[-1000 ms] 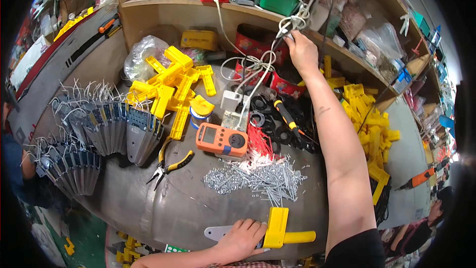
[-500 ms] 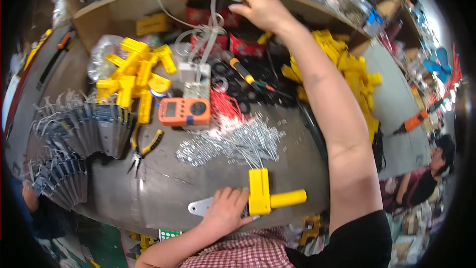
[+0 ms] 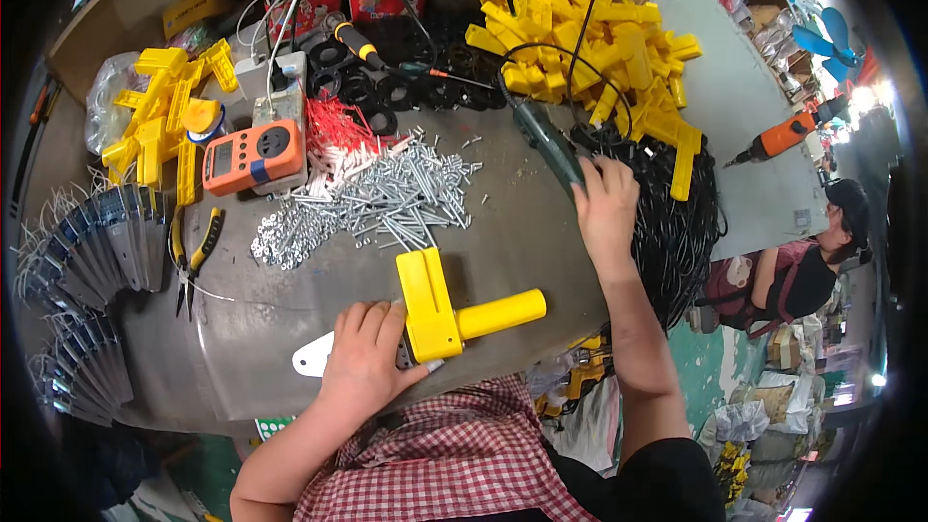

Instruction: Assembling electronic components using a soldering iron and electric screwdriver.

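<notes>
Head view: yellow housing near six o'clock on the tabletop — probably light, stiff, smooth, best held by its tube — left grip clasping the adjoining pale plate, right grip at the dark-green tool, one-thirty, closure unclear.
</notes>
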`<control>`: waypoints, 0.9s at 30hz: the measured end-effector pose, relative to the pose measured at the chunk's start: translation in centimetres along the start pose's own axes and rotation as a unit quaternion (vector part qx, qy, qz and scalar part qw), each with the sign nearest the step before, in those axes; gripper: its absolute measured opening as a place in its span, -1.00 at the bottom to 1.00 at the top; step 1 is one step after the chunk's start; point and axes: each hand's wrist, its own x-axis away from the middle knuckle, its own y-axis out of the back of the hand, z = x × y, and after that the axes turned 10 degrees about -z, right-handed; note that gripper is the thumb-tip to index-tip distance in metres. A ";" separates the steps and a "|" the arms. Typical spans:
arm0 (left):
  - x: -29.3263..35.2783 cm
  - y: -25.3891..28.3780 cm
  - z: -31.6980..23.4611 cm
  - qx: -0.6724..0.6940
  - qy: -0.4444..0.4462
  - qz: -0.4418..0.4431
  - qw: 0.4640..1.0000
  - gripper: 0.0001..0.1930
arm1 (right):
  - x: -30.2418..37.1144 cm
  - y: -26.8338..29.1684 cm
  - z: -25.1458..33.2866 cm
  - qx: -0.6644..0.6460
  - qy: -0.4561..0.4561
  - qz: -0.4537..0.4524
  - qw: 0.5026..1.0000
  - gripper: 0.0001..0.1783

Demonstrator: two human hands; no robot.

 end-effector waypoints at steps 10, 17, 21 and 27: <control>0.7 0.2 0.4 -0.014 0.012 -0.009 1.000 -0.28 | -0.2 1.1 1.5 -0.592 -0.395 0.054 0.700 -0.28; 0.4 0.3 0.6 -0.013 0.006 0.005 1.000 -0.26 | 1.0 4.2 1.7 -0.749 -0.523 0.038 0.405 -0.58; 0.3 0.2 0.6 -0.020 0.011 0.004 1.000 -0.24 | 2.4 4.7 3.6 -0.823 -0.517 -0.013 0.235 -0.55; 0.3 0.2 0.6 -0.015 0.018 0.031 0.999 -0.27 | 3.3 4.5 5.8 -0.823 -0.531 -0.060 0.192 -0.59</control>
